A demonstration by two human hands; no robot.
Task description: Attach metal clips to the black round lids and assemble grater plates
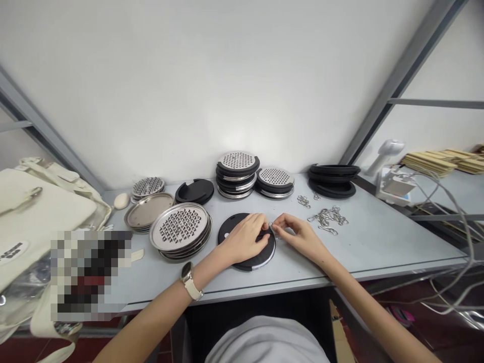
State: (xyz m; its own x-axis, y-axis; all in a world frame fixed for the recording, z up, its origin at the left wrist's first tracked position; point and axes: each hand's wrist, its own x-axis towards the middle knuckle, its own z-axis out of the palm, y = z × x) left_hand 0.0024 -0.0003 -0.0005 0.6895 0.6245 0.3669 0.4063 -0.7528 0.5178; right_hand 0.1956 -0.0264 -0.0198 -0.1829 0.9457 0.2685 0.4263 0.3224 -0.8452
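Observation:
In the head view a round black disc (235, 220) with a pale rim at its near edge lies flat at the front of the table. My left hand (245, 239) rests over it, fingers curled and gripping its right side. Close beside that edge, my right hand (298, 234) pinches a small wire-like metal clip (271, 225), partly hidden by the fingertips. More metal clips (329, 218) lie in a loose heap to the right of my right hand. To the left stands a stack of round metal grater plates (180, 228).
Behind are stacked graters in black holders (237, 174), another such stack (275, 180), and a black holder (194, 191). Black rings (333, 187) stand at the right rear. A cream bag (49, 201) is at the left; a white handheld device (391, 148) and cables are at the right.

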